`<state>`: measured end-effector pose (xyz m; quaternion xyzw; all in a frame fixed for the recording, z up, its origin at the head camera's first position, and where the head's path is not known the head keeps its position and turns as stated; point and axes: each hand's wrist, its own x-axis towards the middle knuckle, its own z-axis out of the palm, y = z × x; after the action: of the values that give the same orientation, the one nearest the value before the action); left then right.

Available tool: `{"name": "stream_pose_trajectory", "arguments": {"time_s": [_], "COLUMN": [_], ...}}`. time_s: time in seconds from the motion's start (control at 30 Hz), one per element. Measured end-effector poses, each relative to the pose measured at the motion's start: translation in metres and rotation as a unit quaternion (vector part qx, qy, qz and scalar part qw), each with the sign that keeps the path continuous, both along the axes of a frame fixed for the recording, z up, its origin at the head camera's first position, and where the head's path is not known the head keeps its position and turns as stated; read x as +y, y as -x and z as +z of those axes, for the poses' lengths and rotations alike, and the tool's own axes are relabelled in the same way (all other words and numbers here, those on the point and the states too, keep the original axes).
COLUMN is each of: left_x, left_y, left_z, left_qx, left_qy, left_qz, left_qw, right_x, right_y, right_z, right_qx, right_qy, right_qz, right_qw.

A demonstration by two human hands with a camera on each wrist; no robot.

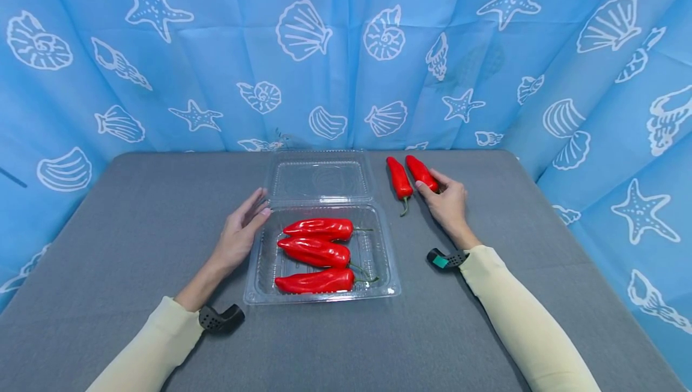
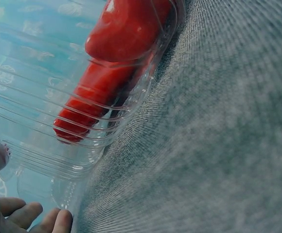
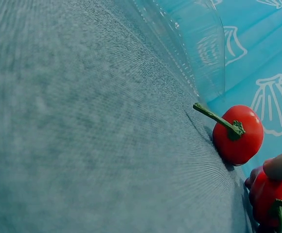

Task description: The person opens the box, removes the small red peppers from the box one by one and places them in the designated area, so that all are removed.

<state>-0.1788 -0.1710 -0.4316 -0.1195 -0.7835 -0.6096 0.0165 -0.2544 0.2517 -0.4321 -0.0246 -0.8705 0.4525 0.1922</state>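
A clear plastic clamshell box (image 1: 251, 284) lies with its lid (image 1: 319, 176) folded back. Inside it, a red pepper (image 1: 318, 229) lies at the back, another red pepper (image 1: 316, 252) in the middle and a third red pepper (image 1: 316, 281) at the front. My left hand (image 1: 240, 233) is at the box's left side, fingers extended, thumb near the rim. My right hand (image 1: 446, 200) holds a red pepper (image 1: 420, 173) between thumb and fingers at its stem end. Left of that one, a further red pepper (image 1: 399, 177) lies on the cloth, stem toward me; the right wrist view shows its stem end (image 3: 238, 136).
Grey cloth covers the table (image 1: 335, 344). A blue curtain (image 1: 346, 80) with white shells and starfish hangs behind the table and along its right side. The raised lid edge stands near the table's back edge.
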Motion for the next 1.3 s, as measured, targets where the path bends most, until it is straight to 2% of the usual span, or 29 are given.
{"name": "stream_pose_trajectory", "arguments": {"time_s": [0.13, 0.27, 1.3], "left_x": [-0.0002, -0.0003, 0.0002], "left_y": [0.0002, 0.0004, -0.0013], "left_z": [-0.0002, -0.0003, 0.0013], "left_qx": [0.0, 0.001, -0.007], "left_qy": [-0.001, -0.004, -0.004], "left_qz": [0.0, 0.0, -0.001], "left_qw": [1.0, 1.0, 1.0], "right_x": [-0.0004, -0.0012, -0.0029], "right_y": [-0.001, -0.0015, -0.0037], "right_z": [-0.0006, -0.0012, 0.0005], "right_qx": [0.0, 0.002, 0.017], "right_qy": [-0.004, -0.007, -0.013], "right_qz": [-0.026, -0.035, 0.019], "right_qw": [1.0, 0.999, 1.0]}}
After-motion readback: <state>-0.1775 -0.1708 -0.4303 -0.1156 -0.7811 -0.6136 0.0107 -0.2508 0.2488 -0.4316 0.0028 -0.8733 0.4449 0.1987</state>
